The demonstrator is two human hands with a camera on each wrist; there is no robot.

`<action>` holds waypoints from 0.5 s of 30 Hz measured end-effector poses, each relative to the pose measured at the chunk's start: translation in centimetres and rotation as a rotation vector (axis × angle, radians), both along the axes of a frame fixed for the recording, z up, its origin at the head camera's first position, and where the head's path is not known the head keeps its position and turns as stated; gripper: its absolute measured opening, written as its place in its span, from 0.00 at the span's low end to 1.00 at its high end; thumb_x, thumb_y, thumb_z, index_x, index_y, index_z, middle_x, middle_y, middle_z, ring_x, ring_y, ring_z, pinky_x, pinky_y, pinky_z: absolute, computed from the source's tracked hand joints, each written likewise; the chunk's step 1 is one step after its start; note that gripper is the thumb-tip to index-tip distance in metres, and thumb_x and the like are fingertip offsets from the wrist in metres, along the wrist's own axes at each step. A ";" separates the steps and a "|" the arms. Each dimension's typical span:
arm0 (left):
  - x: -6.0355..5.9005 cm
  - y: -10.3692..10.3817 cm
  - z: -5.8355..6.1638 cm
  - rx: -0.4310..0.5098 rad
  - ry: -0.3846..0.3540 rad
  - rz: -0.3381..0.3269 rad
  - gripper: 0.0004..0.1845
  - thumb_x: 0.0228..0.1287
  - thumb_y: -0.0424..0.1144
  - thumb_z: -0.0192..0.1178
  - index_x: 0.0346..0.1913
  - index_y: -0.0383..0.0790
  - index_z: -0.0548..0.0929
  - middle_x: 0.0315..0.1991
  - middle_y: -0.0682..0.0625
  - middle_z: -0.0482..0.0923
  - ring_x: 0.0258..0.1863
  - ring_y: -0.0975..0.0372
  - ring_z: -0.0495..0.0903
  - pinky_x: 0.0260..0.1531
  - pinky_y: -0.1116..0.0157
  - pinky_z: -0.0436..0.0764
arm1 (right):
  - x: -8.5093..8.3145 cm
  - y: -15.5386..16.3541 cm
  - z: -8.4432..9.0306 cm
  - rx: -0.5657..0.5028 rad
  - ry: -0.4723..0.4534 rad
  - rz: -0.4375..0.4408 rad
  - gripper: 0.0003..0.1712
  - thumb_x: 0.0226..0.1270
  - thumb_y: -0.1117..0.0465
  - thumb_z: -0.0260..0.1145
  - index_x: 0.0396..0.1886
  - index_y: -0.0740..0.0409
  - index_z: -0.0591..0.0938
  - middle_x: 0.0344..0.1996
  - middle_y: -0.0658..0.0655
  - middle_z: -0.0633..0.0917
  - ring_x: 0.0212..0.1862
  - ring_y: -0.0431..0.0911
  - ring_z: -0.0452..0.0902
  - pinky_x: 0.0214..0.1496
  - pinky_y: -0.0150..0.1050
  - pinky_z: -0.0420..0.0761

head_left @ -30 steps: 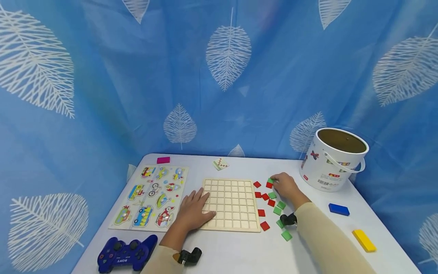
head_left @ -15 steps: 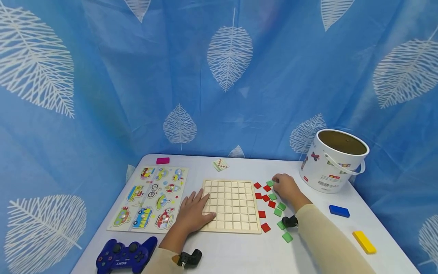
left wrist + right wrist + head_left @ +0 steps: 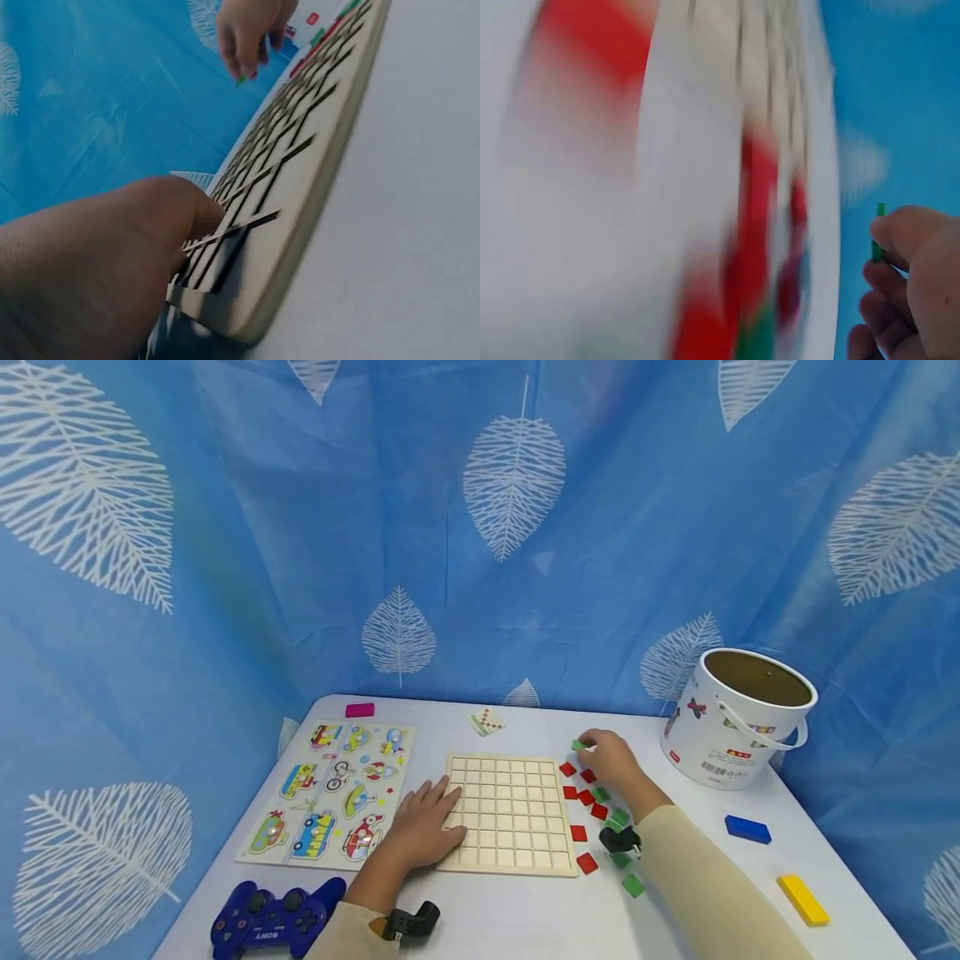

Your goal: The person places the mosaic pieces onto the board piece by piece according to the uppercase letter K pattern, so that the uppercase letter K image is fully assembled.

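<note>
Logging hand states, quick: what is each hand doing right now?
Left hand: open, resting flat on the wooden grid board.
Right hand: pinching a green tile.

A white worktop (image 3: pixel 525 918) carries a wooden grid board (image 3: pixel 508 814), a vehicle puzzle board (image 3: pixel 330 793), a blue game controller (image 3: pixel 273 918), scattered red and green tiles (image 3: pixel 587 862), a white bucket (image 3: pixel 731 720), and blue (image 3: pixel 747 829), yellow (image 3: pixel 803 899) and pink blocks (image 3: pixel 359 710).

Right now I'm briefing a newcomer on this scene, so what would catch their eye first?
Probably the right hand pinching a green tile, lifted above the scattered red and green tiles to the right of the wooden grid board. The left hand lies flat on that board's left edge. A white bucket stands at the far right of the table.
</note>
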State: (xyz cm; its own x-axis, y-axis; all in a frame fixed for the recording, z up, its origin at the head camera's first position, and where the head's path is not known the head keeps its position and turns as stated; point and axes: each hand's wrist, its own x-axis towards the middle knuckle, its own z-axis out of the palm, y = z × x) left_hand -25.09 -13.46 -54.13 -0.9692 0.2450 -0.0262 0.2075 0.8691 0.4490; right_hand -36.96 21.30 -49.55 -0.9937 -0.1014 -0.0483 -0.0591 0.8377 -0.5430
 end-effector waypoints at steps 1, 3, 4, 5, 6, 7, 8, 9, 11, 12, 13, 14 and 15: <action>0.0 -0.2 0.1 0.009 -0.002 -0.003 0.37 0.70 0.55 0.59 0.79 0.47 0.69 0.84 0.44 0.55 0.83 0.42 0.51 0.81 0.39 0.50 | 0.2 -2.0 0.1 -0.040 0.018 0.021 0.21 0.74 0.59 0.68 0.63 0.59 0.82 0.59 0.62 0.84 0.57 0.57 0.81 0.59 0.55 0.85; 0.0 -0.5 0.1 0.024 0.002 -0.009 0.35 0.71 0.52 0.58 0.78 0.46 0.70 0.83 0.43 0.57 0.83 0.42 0.52 0.80 0.39 0.51 | 0.7 -6.1 -0.1 -0.098 0.041 0.098 0.18 0.74 0.59 0.69 0.60 0.57 0.83 0.56 0.59 0.86 0.55 0.54 0.83 0.54 0.51 0.86; 0.0 -0.6 0.1 0.021 0.002 -0.013 0.34 0.72 0.51 0.58 0.78 0.46 0.70 0.83 0.44 0.57 0.83 0.42 0.53 0.80 0.39 0.51 | 0.9 -8.2 -0.3 -0.106 0.052 0.146 0.16 0.74 0.59 0.69 0.58 0.56 0.84 0.54 0.58 0.87 0.55 0.53 0.84 0.54 0.51 0.86; 0.0 -0.8 0.0 0.016 0.003 -0.016 0.34 0.73 0.51 0.58 0.79 0.46 0.70 0.83 0.44 0.57 0.83 0.42 0.53 0.80 0.39 0.51 | 1.2 -10.0 -0.6 -0.115 0.059 0.190 0.14 0.74 0.59 0.69 0.56 0.55 0.85 0.53 0.57 0.87 0.55 0.53 0.84 0.54 0.50 0.86; 0.0 -0.8 0.0 0.013 -0.001 -0.020 0.34 0.73 0.51 0.58 0.79 0.46 0.70 0.84 0.44 0.56 0.83 0.42 0.52 0.80 0.39 0.51 | 1.3 -11.7 -0.9 -0.119 0.061 0.224 0.12 0.74 0.59 0.70 0.54 0.54 0.86 0.51 0.56 0.87 0.56 0.52 0.84 0.55 0.51 0.85; 0.0 -0.9 -0.1 0.009 -0.003 -0.026 0.34 0.74 0.51 0.58 0.79 0.46 0.69 0.84 0.44 0.56 0.83 0.42 0.52 0.80 0.39 0.51 | 1.5 -13.1 -1.2 -0.117 0.057 0.243 0.10 0.74 0.58 0.71 0.51 0.53 0.86 0.50 0.54 0.88 0.55 0.51 0.84 0.56 0.51 0.85; 0.0 -0.9 -0.2 0.004 -0.005 -0.033 0.34 0.75 0.52 0.58 0.79 0.46 0.69 0.84 0.44 0.56 0.83 0.42 0.52 0.80 0.39 0.51 | 1.6 -14.3 -1.5 -0.100 0.060 0.253 0.08 0.74 0.58 0.71 0.49 0.52 0.86 0.49 0.53 0.87 0.54 0.50 0.84 0.55 0.50 0.84; 0.1 -0.9 -0.3 0.003 -0.007 -0.039 0.34 0.75 0.52 0.58 0.79 0.46 0.69 0.84 0.44 0.55 0.83 0.41 0.52 0.80 0.39 0.50 | 1.7 -15.2 -1.8 -0.086 0.064 0.249 0.06 0.73 0.58 0.71 0.46 0.52 0.87 0.48 0.53 0.87 0.53 0.50 0.84 0.55 0.51 0.84; 0.1 -0.9 -0.3 0.003 -0.019 -0.048 0.34 0.76 0.53 0.58 0.80 0.47 0.67 0.85 0.45 0.53 0.84 0.42 0.50 0.81 0.39 0.49 | 1.7 -16.5 -2.2 -0.055 0.076 0.216 0.04 0.73 0.58 0.72 0.43 0.51 0.87 0.45 0.52 0.86 0.50 0.49 0.83 0.54 0.50 0.84; 0.1 -0.9 -0.3 0.004 -0.022 -0.051 0.35 0.77 0.53 0.58 0.81 0.47 0.67 0.85 0.45 0.52 0.84 0.42 0.49 0.81 0.39 0.48 | 1.7 -16.8 -2.3 -0.045 0.083 0.196 0.04 0.72 0.58 0.72 0.42 0.51 0.87 0.45 0.52 0.86 0.48 0.49 0.83 0.53 0.50 0.85; 0.1 -0.9 -0.3 0.011 -0.023 -0.054 0.35 0.77 0.53 0.58 0.81 0.47 0.67 0.85 0.45 0.52 0.84 0.42 0.49 0.81 0.39 0.47 | 1.7 -17.1 -2.4 -0.031 0.091 0.179 0.04 0.72 0.58 0.73 0.42 0.50 0.88 0.44 0.52 0.85 0.48 0.49 0.83 0.52 0.50 0.85; 0.0 -0.9 -0.2 0.012 -0.024 -0.054 0.35 0.77 0.54 0.58 0.81 0.47 0.66 0.85 0.45 0.52 0.84 0.42 0.48 0.81 0.39 0.47 | 1.7 -17.2 -2.5 -0.022 0.101 0.166 0.04 0.71 0.57 0.73 0.42 0.50 0.88 0.44 0.52 0.85 0.48 0.49 0.83 0.52 0.49 0.85; 0.0 -0.9 -0.2 0.013 -0.025 -0.053 0.35 0.77 0.54 0.58 0.81 0.47 0.66 0.85 0.46 0.51 0.84 0.42 0.47 0.81 0.39 0.46 | 1.7 -17.3 -2.6 -0.019 0.112 0.158 0.04 0.71 0.57 0.73 0.42 0.49 0.89 0.44 0.51 0.86 0.49 0.49 0.83 0.53 0.49 0.85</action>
State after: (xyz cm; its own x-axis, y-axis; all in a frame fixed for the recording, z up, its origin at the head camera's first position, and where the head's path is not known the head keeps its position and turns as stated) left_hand -25.07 -14.39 -54.34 -0.9538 0.2967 -0.0470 0.2419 0.8514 0.4654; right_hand -35.30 3.96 -52.11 -0.9644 -0.2564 0.0651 -0.2500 0.8029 -0.5412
